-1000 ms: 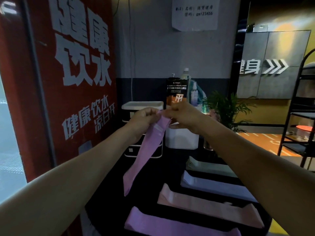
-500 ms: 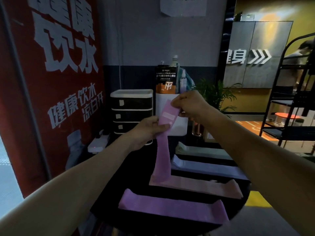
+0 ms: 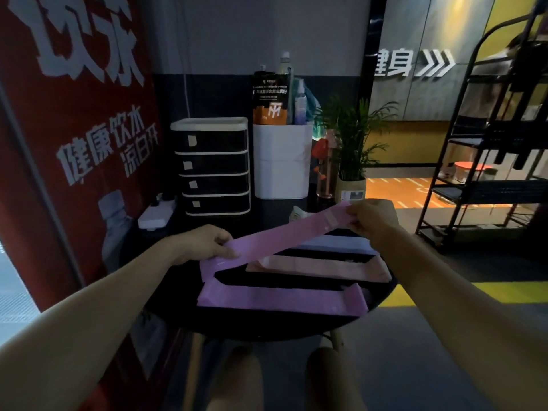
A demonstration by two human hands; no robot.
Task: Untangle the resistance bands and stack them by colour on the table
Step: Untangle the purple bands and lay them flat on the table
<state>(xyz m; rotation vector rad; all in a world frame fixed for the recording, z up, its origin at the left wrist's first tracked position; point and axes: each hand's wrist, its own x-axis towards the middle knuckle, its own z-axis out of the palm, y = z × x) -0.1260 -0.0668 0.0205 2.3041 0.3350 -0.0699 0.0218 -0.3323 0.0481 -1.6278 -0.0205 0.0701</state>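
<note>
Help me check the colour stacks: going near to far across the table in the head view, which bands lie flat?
purple band → pink band → pale lilac band → whitish band, mostly hidden.

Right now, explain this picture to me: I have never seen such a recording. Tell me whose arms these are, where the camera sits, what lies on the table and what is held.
No machine here: a person wears a wide-angle camera on the head, looking forward and down, so the two bare arms are their own. The left hand and the right hand each pinch one end of a purple resistance band, stretched flat and slanted above a dark round table. On the table lie other bands in rows: a purple band nearest, then a pink band, then a pale lilac band. Behind stand a small drawer unit and a white bin.
</note>
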